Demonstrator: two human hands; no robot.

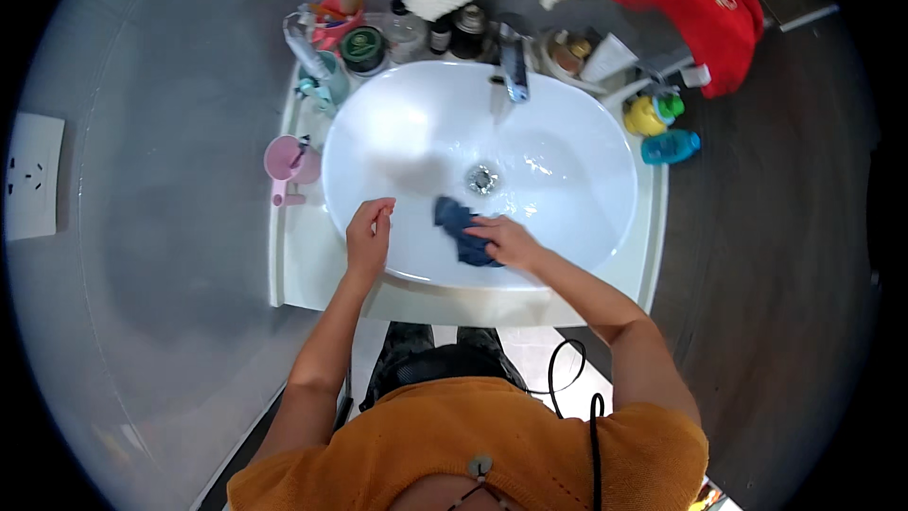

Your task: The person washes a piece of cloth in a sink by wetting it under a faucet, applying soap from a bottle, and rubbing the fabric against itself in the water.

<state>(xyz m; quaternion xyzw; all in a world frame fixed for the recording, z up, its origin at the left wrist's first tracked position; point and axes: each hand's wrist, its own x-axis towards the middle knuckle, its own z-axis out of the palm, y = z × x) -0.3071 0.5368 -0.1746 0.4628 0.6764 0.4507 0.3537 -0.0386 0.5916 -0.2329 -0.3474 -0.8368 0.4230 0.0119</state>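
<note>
A dark blue cloth (463, 238) is seen bunched in the white sink (577, 199), pretty much mid-frame, touched by the fingers of the right hand (512, 242) (whether it's actually pinched, can't tell). The left hand (369, 232), left of centre, is held loosely curled up, nothing seen in it.

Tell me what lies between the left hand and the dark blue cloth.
Only a bare stretch of the white washbasin lies between the left hand and the dark blue cloth, in the head view.
</note>
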